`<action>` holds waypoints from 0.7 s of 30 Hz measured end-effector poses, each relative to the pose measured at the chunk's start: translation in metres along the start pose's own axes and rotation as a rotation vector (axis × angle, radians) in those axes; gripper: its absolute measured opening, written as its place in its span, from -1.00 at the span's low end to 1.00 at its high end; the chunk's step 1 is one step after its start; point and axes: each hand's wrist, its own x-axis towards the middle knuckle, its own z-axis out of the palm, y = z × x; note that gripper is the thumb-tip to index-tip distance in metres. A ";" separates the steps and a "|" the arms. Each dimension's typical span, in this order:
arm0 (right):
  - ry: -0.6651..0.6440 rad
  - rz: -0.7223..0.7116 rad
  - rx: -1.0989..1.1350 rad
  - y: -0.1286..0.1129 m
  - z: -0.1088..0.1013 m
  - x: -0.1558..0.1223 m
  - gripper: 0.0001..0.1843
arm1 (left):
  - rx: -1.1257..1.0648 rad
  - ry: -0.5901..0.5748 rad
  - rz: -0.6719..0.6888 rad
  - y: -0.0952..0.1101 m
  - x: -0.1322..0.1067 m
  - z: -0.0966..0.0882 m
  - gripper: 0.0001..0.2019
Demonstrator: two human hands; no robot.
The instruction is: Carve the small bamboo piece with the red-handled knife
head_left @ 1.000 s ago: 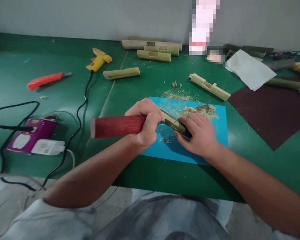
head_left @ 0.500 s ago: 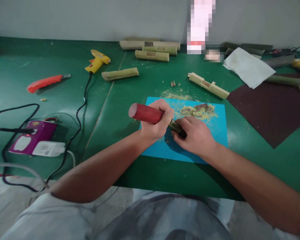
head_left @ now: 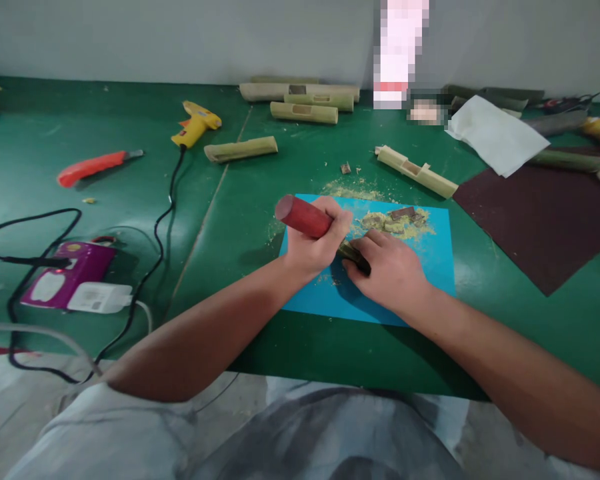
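My left hand [head_left: 316, 248] is wrapped round the thick red wooden handle [head_left: 301, 216] of a tool, its butt end tilted up and to the left. The tool's working end is hidden by my fingers. My right hand [head_left: 394, 268] grips a short, dark bamboo piece [head_left: 350, 252] close beside the left fist and covers most of it. Both hands are over a blue sheet [head_left: 433, 290]. Yellowish shavings [head_left: 380, 225] and dark chips lie on the sheet just beyond my right hand.
Several cut bamboo tubes [head_left: 304, 113] lie at the back; a notched one [head_left: 416, 171] lies beyond the sheet. Left are a yellow glue gun [head_left: 195, 127], an orange-handled cutter [head_left: 93, 168] and a purple power box [head_left: 87, 263] with cables. Brown sheet [head_left: 535, 233] and white paper [head_left: 497, 133] lie right.
The butt of the red handle has swung right and slightly up, and my left hand has shifted slightly right. My right hand stays on the bamboo piece almost unmoved.
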 end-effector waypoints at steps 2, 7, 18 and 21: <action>-0.005 0.000 -0.015 -0.001 -0.001 0.000 -0.78 | -0.009 0.000 -0.008 0.000 0.000 0.000 -0.53; -0.020 0.015 -0.035 -0.001 -0.001 0.000 -0.77 | -0.007 -0.007 -0.032 0.000 0.000 0.000 -0.55; -0.020 0.041 0.021 0.002 0.003 0.001 -0.81 | 0.008 -0.040 -0.079 0.000 0.001 0.002 -0.58; -0.037 0.036 0.028 0.002 0.005 0.002 -0.85 | 0.020 -0.060 -0.092 0.001 0.003 0.003 -0.62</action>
